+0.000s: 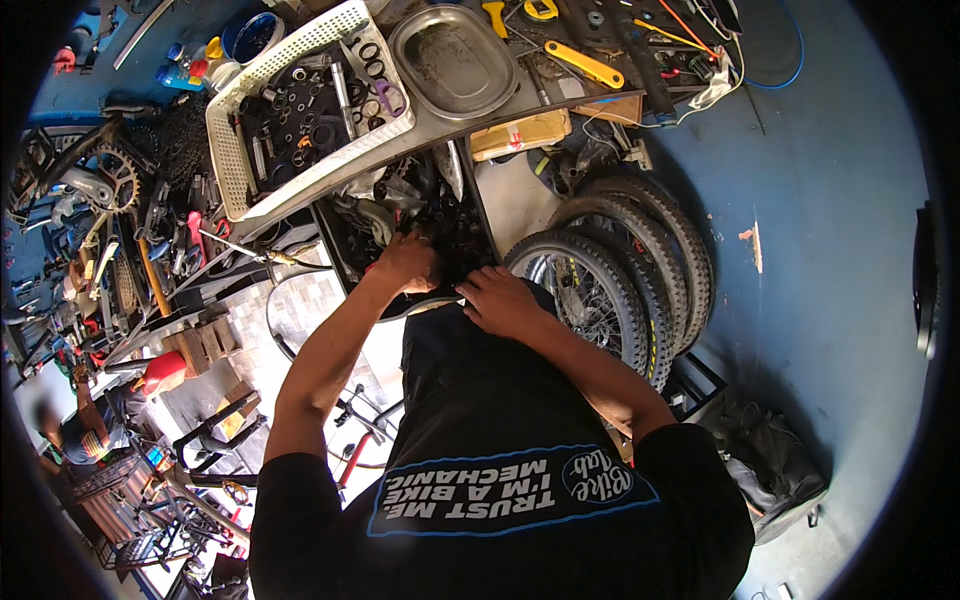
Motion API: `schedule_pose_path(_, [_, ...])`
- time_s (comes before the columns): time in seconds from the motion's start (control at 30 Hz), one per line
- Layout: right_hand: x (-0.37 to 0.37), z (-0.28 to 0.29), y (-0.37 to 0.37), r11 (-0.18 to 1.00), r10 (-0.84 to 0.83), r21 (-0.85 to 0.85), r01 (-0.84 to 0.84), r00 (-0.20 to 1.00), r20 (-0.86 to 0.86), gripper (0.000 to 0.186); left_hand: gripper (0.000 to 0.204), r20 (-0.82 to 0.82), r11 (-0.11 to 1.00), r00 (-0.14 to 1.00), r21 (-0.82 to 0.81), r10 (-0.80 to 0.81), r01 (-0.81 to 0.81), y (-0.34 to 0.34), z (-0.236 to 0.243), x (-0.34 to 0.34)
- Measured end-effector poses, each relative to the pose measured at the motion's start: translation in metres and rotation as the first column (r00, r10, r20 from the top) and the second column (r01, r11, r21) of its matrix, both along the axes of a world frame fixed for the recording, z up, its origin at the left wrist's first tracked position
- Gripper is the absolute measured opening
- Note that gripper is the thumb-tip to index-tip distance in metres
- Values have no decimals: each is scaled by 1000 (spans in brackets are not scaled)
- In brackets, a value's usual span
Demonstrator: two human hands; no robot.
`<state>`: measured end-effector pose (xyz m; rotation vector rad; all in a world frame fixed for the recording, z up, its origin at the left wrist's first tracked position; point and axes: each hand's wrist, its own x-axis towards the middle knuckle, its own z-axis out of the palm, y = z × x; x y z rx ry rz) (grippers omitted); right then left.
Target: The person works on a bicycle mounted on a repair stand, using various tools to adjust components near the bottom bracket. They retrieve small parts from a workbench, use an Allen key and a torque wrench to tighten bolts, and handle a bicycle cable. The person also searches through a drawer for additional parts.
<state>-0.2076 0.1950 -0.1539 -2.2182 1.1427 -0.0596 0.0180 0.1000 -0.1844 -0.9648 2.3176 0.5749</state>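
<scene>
A dark drawer (pixel 338 246) stands pulled out below the workbench, crowded with small black parts and some clear plastic bags. My left hand (pixel 408 262) reaches down into it, its fingertips hidden among the dark contents, so what they touch cannot be made out. At the drawer's near right corner rests my right hand (pixel 500 302), palm down with the fingers apart and nothing visible in them. Above the drawer, on the bench, sits a white perforated plastic basket (pixel 232 165) of loose rings, tubes and small bike parts.
A metal tray (pixel 402 50) and a yellow-handled tool (pixel 584 63) lie on the bench (pixel 440 128). Several bicycle wheels (pixel 590 262) lean right of the drawer, beside a blue wall (pixel 820 220). Tools and a crankset (pixel 100 182) crowd the left; another person (pixel 85 435) is at far lower left.
</scene>
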Motion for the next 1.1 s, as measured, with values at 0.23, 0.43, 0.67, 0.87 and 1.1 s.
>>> schedule_pose_path(0.23, [6,-3,-8,998,51,31,-50,997,-52,40,37,-76,988,996,-153,-47,35,-17,51,-38])
schedule_pose_path(0.43, [13,2,-15,991,55,125,-42,993,-103,40,59,101,910,957,-350,272,-222,-41,7,-39])
schedule_pose_path(0.67, [11,8,-16,994,44,101,-33,993,-109,41,50,334,951,938,-310,95,14,-29,41,-13])
schedule_pose_path(0.87, [31,0,-43,985,-137,105,137,991,-5,51,22,289,941,954,-338,73,31,-26,50,2])
schedule_pose_path(1.1, [68,-4,-125,831,-517,242,500,856,7,72,27,240,943,959,-326,152,-68,-20,37,3])
